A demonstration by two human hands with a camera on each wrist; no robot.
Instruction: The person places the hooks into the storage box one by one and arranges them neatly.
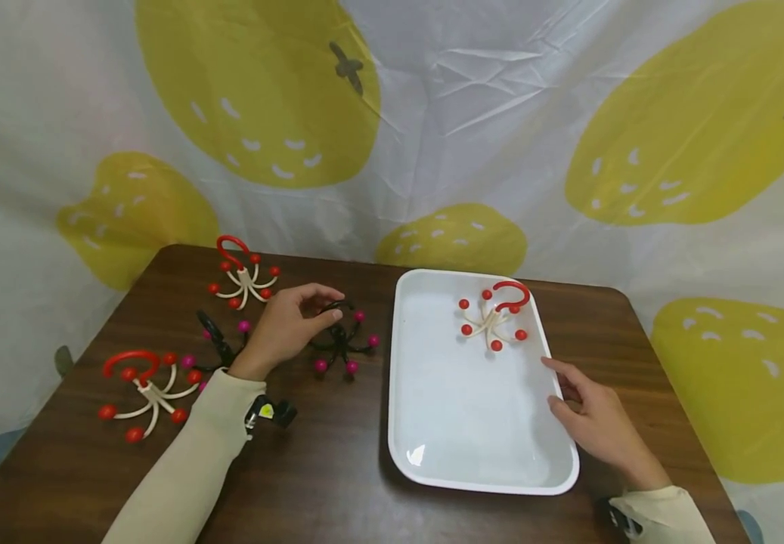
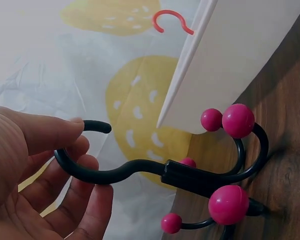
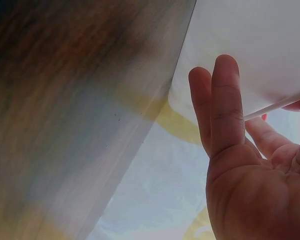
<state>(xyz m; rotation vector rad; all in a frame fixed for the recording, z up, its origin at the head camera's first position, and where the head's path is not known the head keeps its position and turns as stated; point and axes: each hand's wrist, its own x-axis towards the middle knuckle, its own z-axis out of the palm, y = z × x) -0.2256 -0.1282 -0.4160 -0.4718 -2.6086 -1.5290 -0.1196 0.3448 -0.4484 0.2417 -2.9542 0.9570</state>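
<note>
My left hand [image 1: 289, 329] pinches the curved top of a black multi-arm hanger [image 2: 195, 177] with pink ball tips; its arms touch or hover just above the table, I cannot tell which. A second black hanger [image 1: 224, 351] with pink balls lies partly hidden behind the left forearm. Right of the left hand is a white tray [image 1: 401, 446]. Inside it, near the far right corner, sits a cream hanger [image 1: 491, 325] with a red hook and red balls. My right hand [image 1: 596, 419] rests on the tray's right rim, thumb and index finger at the edge, other fingers straight against the outer wall.
Two more cream hangers with red hooks and balls are on the brown table [image 1: 337, 483]: one at the back left [image 1: 245, 279], one at the front left [image 1: 153, 394]. A lemon-printed sheet [image 1: 419, 151] hangs behind the table.
</note>
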